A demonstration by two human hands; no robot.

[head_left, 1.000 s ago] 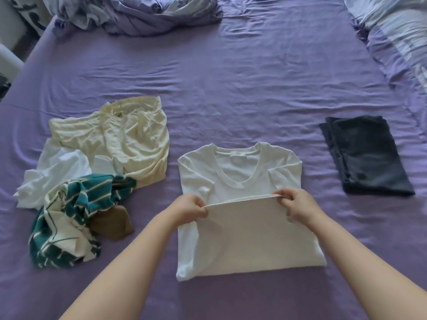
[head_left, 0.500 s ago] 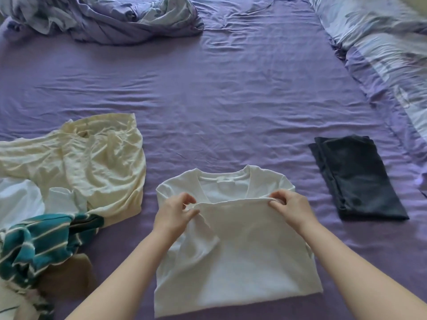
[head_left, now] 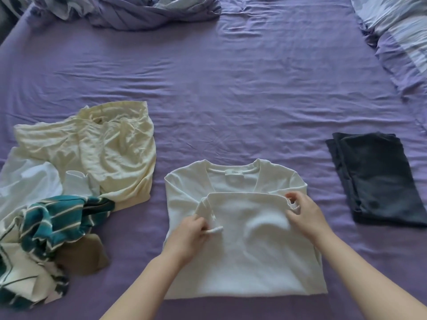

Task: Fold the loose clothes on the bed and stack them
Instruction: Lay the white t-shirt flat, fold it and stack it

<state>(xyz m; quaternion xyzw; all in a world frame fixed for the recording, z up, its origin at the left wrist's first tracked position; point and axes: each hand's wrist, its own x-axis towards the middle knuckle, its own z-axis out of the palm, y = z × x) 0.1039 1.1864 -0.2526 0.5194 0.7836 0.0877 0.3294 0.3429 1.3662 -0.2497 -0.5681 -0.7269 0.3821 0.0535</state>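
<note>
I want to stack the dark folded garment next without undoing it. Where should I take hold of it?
Probably by its two long edges, one hand from each side, fingers slid underneath. The dark folded garment lies flat as a tidy oblong with layered edges showing at its far left corner; lifting one corner would likely let those layers fall open.

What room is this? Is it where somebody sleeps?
Most likely a bedroom. A purple sheet covers a wide bed, a pillow lies at the far right, and a bunched-up blanket sits at the top.
</note>
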